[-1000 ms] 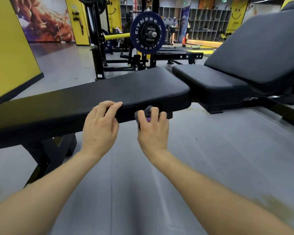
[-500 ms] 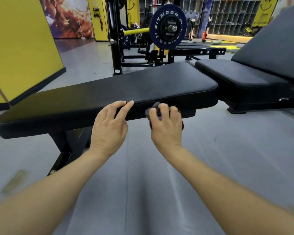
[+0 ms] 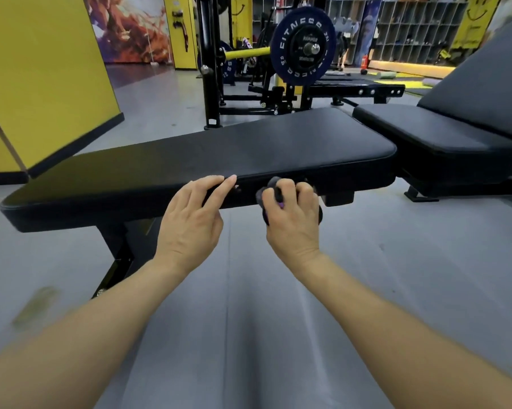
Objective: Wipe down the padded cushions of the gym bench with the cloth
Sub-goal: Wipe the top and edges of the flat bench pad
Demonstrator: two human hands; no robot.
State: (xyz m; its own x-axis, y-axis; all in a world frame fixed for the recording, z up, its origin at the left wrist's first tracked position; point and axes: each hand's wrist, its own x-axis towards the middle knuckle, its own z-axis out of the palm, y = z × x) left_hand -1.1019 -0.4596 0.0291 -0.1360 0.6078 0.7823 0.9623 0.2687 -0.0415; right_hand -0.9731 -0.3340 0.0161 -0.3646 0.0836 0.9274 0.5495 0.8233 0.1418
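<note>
Left hand (image 3: 190, 222), fingers straight, rests on the near edge of the flat bench (image 3: 207, 154). Right hand (image 3: 293, 219) has its grip clamped on a bunched dark cloth (image 3: 274, 192) against the side panel. Risk: so wadded, the cloth may miss the cushion top.

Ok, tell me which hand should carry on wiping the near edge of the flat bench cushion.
Right. The right hand already grips the cloth against the flat cushion's near side. The left hand only rests its fingertips on that edge, so it probably suits bracing.
</note>
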